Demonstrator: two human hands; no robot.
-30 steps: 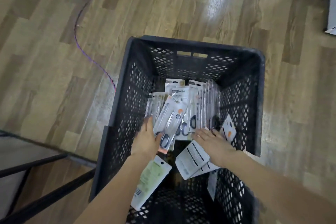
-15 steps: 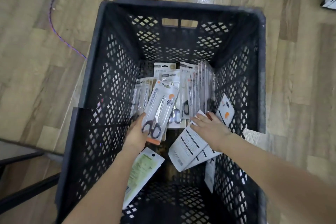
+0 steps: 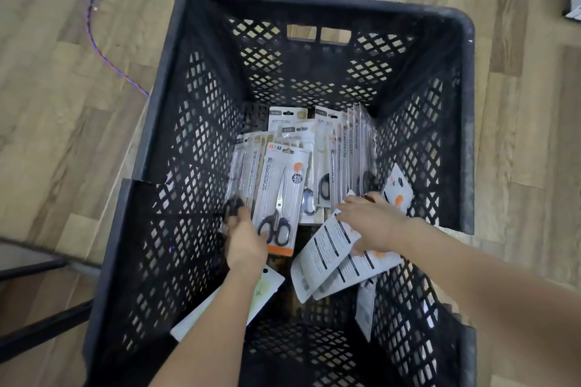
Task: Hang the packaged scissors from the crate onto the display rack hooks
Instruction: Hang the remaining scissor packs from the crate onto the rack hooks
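Black plastic lattice crate (image 3: 201,141) fills most of the view, and both hands are down inside it, so this is the picking-up step: nothing has gone near a hook yet, and no display rack is visible at all.

Left hand (image 3: 245,240) has its grip closed around the bottom edge of a front-facing scissors pack (image 3: 278,195), the one with "SCISSORS" printed up the side and black handles showing. Fingers curl at the left edge of that pack, against the stack of packs (image 3: 248,163) just behind it. Right hand (image 3: 372,223) lies across some face-down packs (image 3: 330,258) with printed backs; I can't tell if that grip is actually pinching one or just pressing on them. More packs stand on edge in a row (image 3: 349,148) just past the right hand's fingertips.

Next move, I'd guess: lift the left-hand pack clear of its neighbours without dragging the stack along, then find the hang hole at the top of the card for the hook.

Compared with half a second back, not much differs. The crate sits a bit lower in view, the left hand's grip is on the same pack, which looks more upright, and the right hand is on the same face-down packs.
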